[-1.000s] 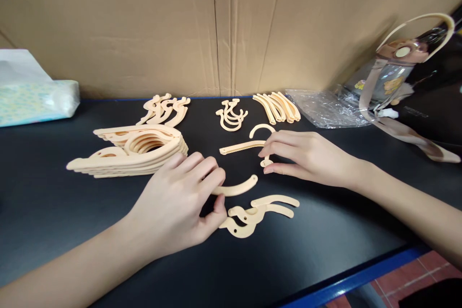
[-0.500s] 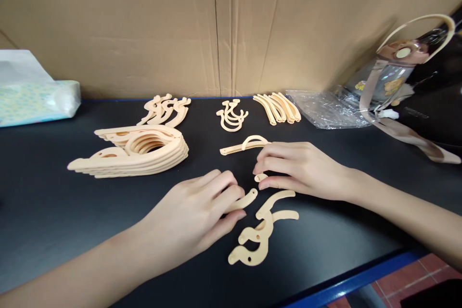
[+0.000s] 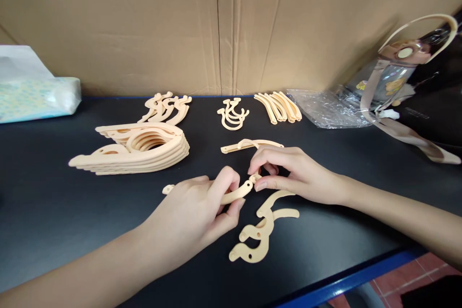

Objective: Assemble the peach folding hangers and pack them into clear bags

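My left hand (image 3: pixel 202 207) is closed around a cream plastic hanger arm (image 3: pixel 236 195), slightly curved, with a hole at its right tip. The arm's other end pokes out left of the hand. In the fingertips of my right hand (image 3: pixel 288 173) is a cream hanger hook (image 3: pixel 255 179), its flat end close by that tip; whether they touch I cannot tell. The hook's curl seems to rise behind the fingers. Beyond lies another long hanger arm (image 3: pixel 231 148). Below the hands rest loose curved hanger pieces (image 3: pixel 265 231), some overlapping.
Folded hangers (image 3: pixel 162 156) are stacked at left. Along the back lie curved pieces (image 3: pixel 169 108), hooks (image 3: pixel 233 115) and long arms (image 3: pixel 277 107). A plastic bag (image 3: pixel 321 110) and strapped bottle (image 3: pixel 393 77) are at right, a tissue pack (image 3: pixel 39 98) at far left.
My right hand has moved left, bringing the hook to the tip of the hanger arm. My left hand has turned the arm slightly, and its left end now shows.
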Available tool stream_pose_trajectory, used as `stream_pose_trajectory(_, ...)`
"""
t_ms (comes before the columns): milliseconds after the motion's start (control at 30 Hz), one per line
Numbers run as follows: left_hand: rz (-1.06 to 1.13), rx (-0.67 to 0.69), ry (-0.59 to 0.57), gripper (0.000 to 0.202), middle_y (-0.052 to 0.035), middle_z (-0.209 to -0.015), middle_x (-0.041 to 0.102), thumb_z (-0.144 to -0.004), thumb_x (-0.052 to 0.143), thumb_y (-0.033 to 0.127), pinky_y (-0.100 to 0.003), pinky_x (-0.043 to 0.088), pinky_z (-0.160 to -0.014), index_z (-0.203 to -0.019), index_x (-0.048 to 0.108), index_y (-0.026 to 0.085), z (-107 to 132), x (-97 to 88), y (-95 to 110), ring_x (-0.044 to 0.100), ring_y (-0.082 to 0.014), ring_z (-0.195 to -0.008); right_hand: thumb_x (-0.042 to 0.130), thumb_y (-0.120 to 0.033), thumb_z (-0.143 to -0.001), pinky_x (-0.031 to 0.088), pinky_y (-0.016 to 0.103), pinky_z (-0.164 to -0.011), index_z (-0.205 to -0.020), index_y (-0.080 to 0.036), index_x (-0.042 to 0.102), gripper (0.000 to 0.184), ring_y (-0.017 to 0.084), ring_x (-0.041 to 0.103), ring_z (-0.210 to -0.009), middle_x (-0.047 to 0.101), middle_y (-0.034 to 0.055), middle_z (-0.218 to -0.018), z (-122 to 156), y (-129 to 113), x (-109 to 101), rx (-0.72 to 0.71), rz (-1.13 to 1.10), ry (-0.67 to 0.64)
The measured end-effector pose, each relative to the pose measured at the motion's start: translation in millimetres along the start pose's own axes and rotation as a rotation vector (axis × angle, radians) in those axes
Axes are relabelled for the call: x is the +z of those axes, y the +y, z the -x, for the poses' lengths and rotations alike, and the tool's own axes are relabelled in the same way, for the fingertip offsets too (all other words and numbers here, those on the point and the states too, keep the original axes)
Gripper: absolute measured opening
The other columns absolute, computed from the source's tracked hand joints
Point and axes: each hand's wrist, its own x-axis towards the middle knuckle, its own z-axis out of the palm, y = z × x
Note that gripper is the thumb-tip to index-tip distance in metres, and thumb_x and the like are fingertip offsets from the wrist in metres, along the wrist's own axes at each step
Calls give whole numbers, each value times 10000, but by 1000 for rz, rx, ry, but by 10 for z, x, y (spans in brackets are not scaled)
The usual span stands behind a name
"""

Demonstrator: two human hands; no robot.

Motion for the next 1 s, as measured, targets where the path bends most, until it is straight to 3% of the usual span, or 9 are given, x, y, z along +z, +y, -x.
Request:
stream_pose_trajectory(400, -95, 26, 14, 135, 92, -603, 453, -1042, 279, 266, -215, 273, -444, -912, 313, 255, 29, 64, -21, 451, -125, -440, 639, -309, -931, 456, 232, -607, -917, -173, 650, 137, 112, 601, -720, 653, 13, -860, -1, 67, 90, 25, -112, 69)
stream_pose_trajectory(700, -67, 30, 19, 144, 84, -613, 503, -1045, 297, 268, -217, 292, -446, -903, 318, 252, 23, 84, -30, 491, -127, -447, 568, -284, -972, 491, 243, -735, -930, -166, 640, 144, 124, 610, -802, 646, 39, -880, 8, 53, 104, -124, 150, 9)
stream_pose_trajectory(1000, -97, -56, 41, 82, 99, -584, 513, -1024, 332, 246, -211, 258, -422, -948, 363, 248, 34, 81, 26, 540, -120, -416, 575, -342, -960, 527, 286, -706, -907, -175, 587, 176, 164, 650, -788, 676, 53, -847, -10, 3, 132, -223, 348, 154)
